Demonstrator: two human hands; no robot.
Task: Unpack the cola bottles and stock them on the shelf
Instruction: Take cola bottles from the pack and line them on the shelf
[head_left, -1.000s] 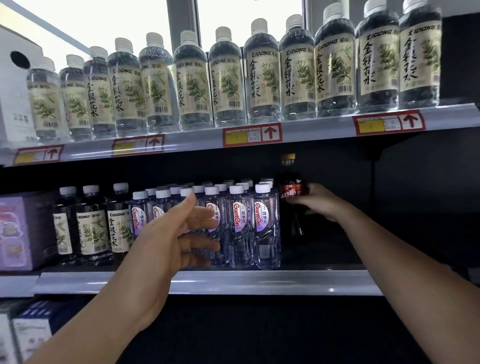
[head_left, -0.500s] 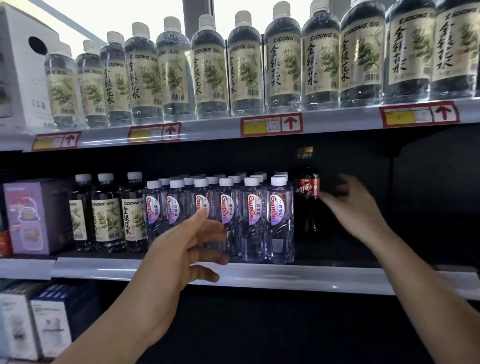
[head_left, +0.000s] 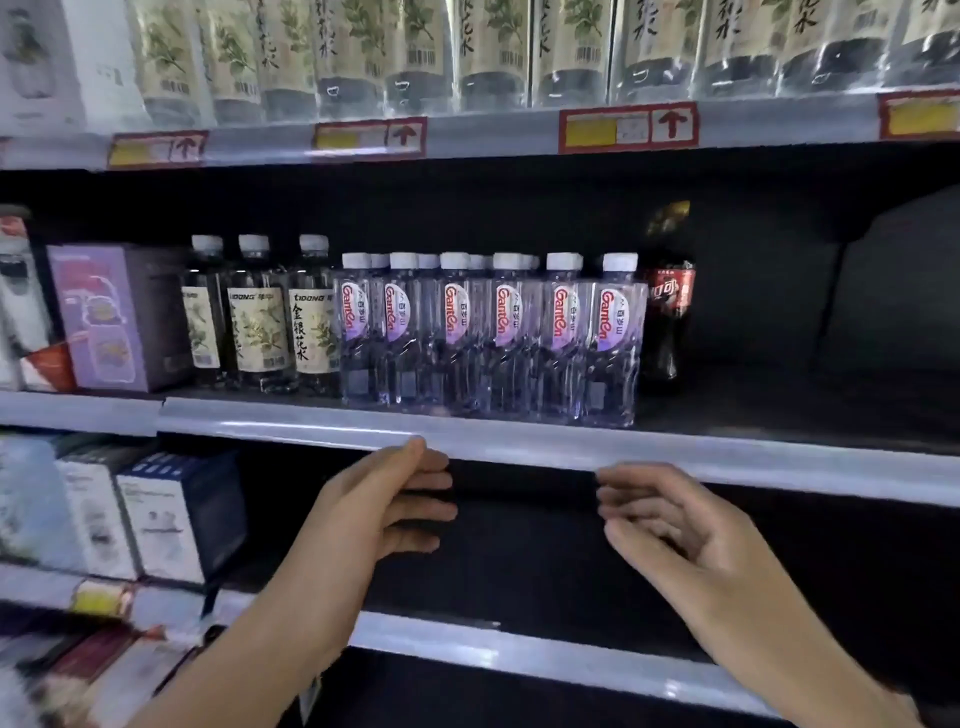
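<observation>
One upright cola bottle (head_left: 667, 317) stands on the shelf (head_left: 519, 441) toward its right end; both empty hands, left (head_left: 387, 509) and right (head_left: 670, 530), hover loosely open below its front edge, right nearer.

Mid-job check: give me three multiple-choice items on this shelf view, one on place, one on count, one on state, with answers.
1. Where does the cola bottle stand?
A. right of the Ganten water bottles
B. on the top shelf
C. left of the purple box

2. How many cola bottles show on the middle shelf?
A. three
B. one
C. five

3. What do the left hand and right hand hold?
A. a cola bottle each
B. a carton
C. nothing

Answers: 1 A, it stands by the rightmost water bottle; 2 B, only one red label shows; 3 C, both hang open below the shelf edge.
</observation>
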